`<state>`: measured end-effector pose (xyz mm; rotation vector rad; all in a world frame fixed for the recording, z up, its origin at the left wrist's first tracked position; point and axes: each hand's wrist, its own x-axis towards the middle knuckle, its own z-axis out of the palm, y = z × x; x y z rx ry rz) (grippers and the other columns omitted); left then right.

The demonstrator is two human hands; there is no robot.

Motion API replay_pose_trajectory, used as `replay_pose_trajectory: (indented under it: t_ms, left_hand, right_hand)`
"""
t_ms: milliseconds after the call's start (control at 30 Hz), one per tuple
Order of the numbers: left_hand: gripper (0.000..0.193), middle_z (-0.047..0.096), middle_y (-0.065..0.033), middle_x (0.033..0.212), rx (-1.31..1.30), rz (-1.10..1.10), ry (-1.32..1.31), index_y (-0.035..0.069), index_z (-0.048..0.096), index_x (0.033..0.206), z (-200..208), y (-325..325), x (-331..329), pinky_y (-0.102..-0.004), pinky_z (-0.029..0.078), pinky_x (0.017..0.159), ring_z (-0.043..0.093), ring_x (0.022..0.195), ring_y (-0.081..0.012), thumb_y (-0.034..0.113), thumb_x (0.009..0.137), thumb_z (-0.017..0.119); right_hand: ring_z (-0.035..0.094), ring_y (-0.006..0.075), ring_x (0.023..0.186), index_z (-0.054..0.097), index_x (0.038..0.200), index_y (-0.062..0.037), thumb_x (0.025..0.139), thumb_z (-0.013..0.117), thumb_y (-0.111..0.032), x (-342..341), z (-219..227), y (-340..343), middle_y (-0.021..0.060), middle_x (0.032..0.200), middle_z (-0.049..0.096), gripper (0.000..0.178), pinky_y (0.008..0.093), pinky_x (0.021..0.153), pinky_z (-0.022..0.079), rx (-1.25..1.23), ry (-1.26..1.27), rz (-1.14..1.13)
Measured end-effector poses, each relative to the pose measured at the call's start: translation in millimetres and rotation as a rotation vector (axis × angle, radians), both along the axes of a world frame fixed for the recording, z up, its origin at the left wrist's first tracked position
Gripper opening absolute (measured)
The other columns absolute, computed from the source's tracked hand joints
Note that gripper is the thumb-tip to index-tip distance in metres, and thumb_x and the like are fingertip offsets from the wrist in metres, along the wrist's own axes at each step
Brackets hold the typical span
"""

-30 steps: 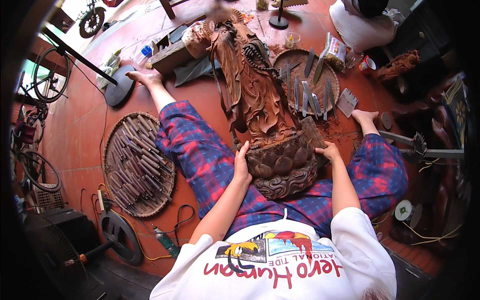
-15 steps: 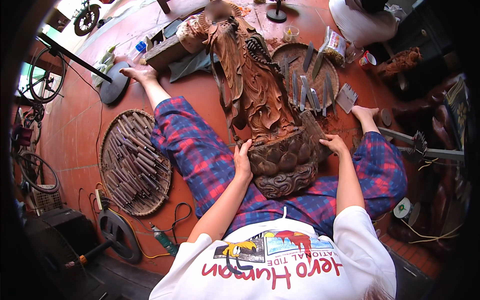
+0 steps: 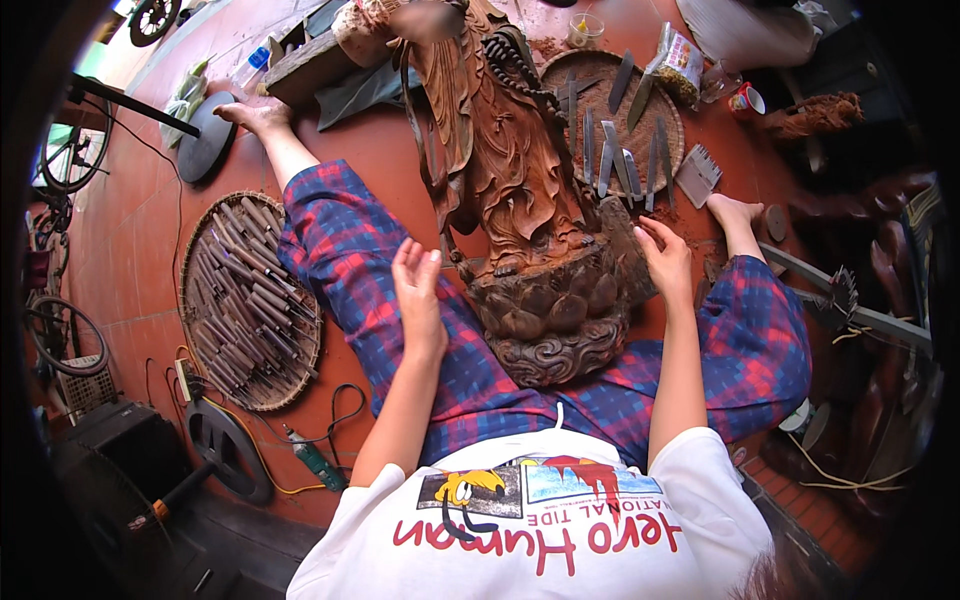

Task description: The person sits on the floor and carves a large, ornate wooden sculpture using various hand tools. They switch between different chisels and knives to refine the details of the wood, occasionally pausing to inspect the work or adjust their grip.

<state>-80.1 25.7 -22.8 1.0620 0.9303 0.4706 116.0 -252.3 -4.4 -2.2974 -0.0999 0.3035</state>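
A carved wooden statue (image 3: 515,150) in flowing robes leans away from me, its lotus-petal base (image 3: 545,310) between my legs. My left hand (image 3: 418,290) is raised to the left of the base, apart from it, with fingers spread and nothing in them. To the right, my right hand (image 3: 668,258) hovers with loosely bent, separated fingers, close beside a dark wooden block (image 3: 625,245) that leans against the base. Whether a fingertip touches that block I cannot tell. The top of the statue is blurred.
At left, a round woven tray (image 3: 262,406) bears many handled carving tools. Flat blades lie on another woven tray (image 3: 596,95), with a flat brush (image 3: 698,175) beside it. A green rotary tool (image 3: 315,460) and its cord rest on the tiles. A black round stand (image 3: 208,140) is near my left foot.
My left hand has let go of the statue's base and lifted up and to the left. My right hand has come off the wooden block and moved slightly up. The view has shifted a little.
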Motion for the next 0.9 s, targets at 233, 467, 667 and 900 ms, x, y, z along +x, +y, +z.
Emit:
replay_pose_trajectory:
  t_ms: [233, 467, 667, 900]
  left_hand:
    - [0.047, 0.049, -0.0194, 0.142, 0.895, 0.137, 0.348, 0.002, 0.054, 0.133, 9.5, 136.6, -0.3, -0.0417, 0.038, 0.110, 0.049, 0.130, -0.0314, 0.019, 0.092, 0.070]
    - [0.049, 0.049, -0.0165, 0.145, 1.200, -0.097, 0.908, 0.012, 0.059, 0.130, -44.4, 154.7, -17.6, -0.0517, 0.039, 0.107, 0.045, 0.134, -0.0378, 0.035, 0.088, 0.068]
    - [0.046, 0.050, -0.0167, 0.143, 1.186, -0.104, 0.969, 0.013, 0.061, 0.128, -36.0, 151.9, 2.5, -0.0524, 0.039, 0.105, 0.045, 0.134, -0.0364, 0.035, 0.087, 0.068]
    - [0.046, 0.051, -0.0176, 0.143, 1.267, -0.131, 1.031, 0.013, 0.063, 0.126, -39.5, 151.0, 10.6, -0.0532, 0.036, 0.108, 0.044, 0.135, -0.0361, 0.036, 0.086, 0.069]
  right_hand:
    - [0.067, 0.0273, 0.113, 0.065, 0.127, -0.0031, 0.101, 0.060, -0.033, -36.5, 38.9, 63.6, 0.0189, 0.119, 0.070, 0.040, 0.0360, 0.097, 0.049, 0.120, -0.046, 0.158]
    - [0.045, 0.0426, 0.134, 0.065, 0.125, -0.0032, 0.104, 0.050, -0.027, -77.1, 23.4, 85.8, 0.0184, 0.132, 0.061, 0.035, 0.0493, 0.112, 0.034, -0.060, -0.269, 0.293]
    - [0.048, 0.0417, 0.131, 0.066, 0.122, -0.0019, 0.102, 0.047, -0.024, -72.7, 21.0, 82.5, 0.0174, 0.127, 0.063, 0.035, 0.0491, 0.111, 0.035, -0.091, -0.264, 0.330]
    - [0.048, 0.0417, 0.130, 0.066, 0.121, -0.0007, 0.101, 0.047, -0.021, -70.6, 23.6, 83.9, 0.0179, 0.126, 0.063, 0.034, 0.0492, 0.110, 0.035, -0.083, -0.269, 0.351]
